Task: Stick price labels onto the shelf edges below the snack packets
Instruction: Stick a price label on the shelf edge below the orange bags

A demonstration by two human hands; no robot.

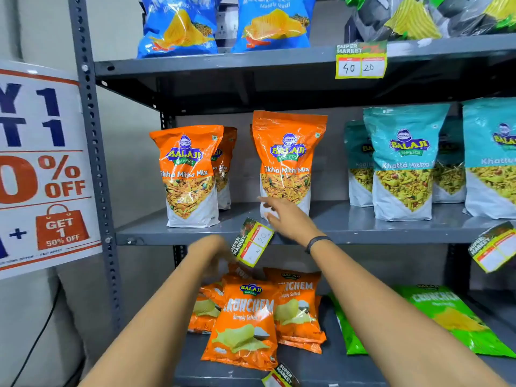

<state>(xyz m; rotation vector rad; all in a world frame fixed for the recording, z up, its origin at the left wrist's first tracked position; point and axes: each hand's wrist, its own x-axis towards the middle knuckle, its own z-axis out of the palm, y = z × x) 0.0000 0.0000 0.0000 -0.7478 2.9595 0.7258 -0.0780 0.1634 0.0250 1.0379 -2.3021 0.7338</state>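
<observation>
left hand: extended, blurred | right hand: extended, fingers spread, wristband

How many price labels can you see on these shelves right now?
4. One on the top shelf edge, one tilted at the middle shelf edge by the hands, one tilted at the far right, and one at the bottom edge, cut off. Others may be out of view.

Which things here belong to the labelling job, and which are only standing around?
Job:
- price label, tilted, at the middle shelf edge
- left hand
- right hand
- Tikha Mitha Mix packets above it

Not in use now:
- discount poster
- Khatta Mitha packets
- Simply Salted chips
- green chips
</observation>
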